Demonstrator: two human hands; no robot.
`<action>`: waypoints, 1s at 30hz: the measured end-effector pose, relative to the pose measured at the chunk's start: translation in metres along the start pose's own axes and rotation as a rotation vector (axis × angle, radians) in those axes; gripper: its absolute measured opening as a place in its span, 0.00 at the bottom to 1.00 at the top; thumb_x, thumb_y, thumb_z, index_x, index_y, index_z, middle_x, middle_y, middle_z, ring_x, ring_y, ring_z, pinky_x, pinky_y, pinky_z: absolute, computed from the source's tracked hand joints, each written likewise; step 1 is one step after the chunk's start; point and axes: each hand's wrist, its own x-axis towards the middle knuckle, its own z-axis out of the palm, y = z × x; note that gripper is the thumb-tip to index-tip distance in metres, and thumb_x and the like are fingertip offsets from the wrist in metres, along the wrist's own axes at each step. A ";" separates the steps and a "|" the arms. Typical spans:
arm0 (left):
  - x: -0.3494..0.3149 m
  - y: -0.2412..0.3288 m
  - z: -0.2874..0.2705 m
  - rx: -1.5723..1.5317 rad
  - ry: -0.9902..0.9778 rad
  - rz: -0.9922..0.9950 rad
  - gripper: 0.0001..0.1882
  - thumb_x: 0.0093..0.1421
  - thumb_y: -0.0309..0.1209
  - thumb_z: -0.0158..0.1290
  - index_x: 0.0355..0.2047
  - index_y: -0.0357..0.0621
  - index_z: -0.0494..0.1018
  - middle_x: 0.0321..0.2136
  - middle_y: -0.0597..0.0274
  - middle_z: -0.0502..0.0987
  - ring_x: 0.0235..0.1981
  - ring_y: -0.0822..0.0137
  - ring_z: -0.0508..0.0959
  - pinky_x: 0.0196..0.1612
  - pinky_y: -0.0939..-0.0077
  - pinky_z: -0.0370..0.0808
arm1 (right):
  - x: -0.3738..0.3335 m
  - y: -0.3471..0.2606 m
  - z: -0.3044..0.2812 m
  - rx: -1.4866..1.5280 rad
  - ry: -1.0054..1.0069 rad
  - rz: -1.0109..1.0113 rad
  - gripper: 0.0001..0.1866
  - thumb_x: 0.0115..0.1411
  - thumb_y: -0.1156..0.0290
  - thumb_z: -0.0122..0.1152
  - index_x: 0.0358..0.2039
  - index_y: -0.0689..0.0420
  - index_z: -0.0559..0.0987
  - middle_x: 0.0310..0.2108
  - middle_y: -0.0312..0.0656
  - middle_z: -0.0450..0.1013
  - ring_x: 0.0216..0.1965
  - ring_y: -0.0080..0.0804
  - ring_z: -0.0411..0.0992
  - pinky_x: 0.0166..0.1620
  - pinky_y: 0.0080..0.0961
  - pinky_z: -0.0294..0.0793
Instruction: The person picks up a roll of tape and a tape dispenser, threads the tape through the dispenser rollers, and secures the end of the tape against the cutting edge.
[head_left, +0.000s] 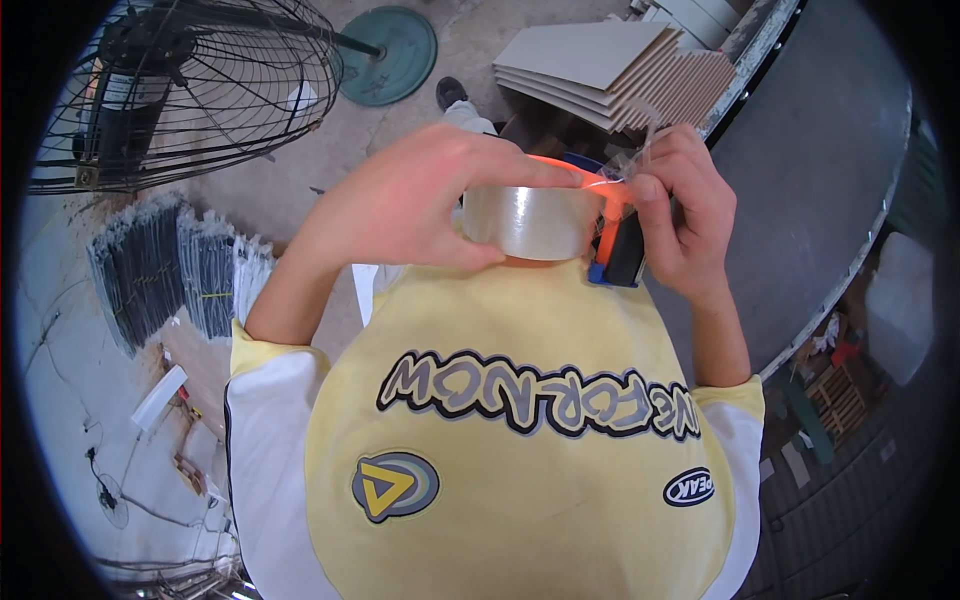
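Note:
A tape dispenser (615, 215) with an orange frame and blue and black parts is held up in front of my chest. On it sits a wide roll of clear tape (530, 222). My left hand (425, 195) is closed around the roll's left side, fingers over the top and thumb at the lower edge. Beside the dispenser's right end, my right hand (685, 210) pinches a crumpled loose end of clear tape (625, 165). Part of the dispenser behind my left fingers is hidden.
A black caged fan (200, 90) stands at upper left, near a green round base (390, 55). Stacked pale boards (590, 65) lie at the far right of centre. A dark tabletop (810, 180) curves along the right. Bundled grey sheets (140, 270) stand at left.

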 end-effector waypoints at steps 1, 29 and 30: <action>-0.001 -0.002 0.001 -0.009 0.022 0.034 0.33 0.41 0.37 0.65 0.51 0.43 0.78 0.41 0.50 0.82 0.41 0.49 0.82 0.46 0.64 0.78 | -0.001 0.000 0.000 -0.009 -0.003 0.001 0.04 0.55 0.80 0.61 0.27 0.63 0.75 0.25 0.42 0.68 0.27 0.36 0.64 0.29 0.28 0.64; 0.003 -0.011 0.043 -0.155 0.205 0.005 0.33 0.41 0.34 0.72 0.51 0.43 0.79 0.46 0.53 0.82 0.46 0.54 0.82 0.52 0.64 0.76 | -0.008 0.004 0.006 0.233 0.102 0.164 0.04 0.63 0.78 0.57 0.30 0.63 0.75 0.30 0.45 0.74 0.30 0.35 0.73 0.34 0.25 0.73; 0.000 -0.015 0.044 -0.206 0.211 0.011 0.33 0.41 0.34 0.72 0.51 0.44 0.79 0.46 0.53 0.82 0.46 0.55 0.82 0.52 0.64 0.75 | -0.007 0.003 0.006 0.233 0.102 0.163 0.04 0.63 0.78 0.57 0.30 0.63 0.75 0.30 0.45 0.74 0.30 0.35 0.73 0.34 0.25 0.73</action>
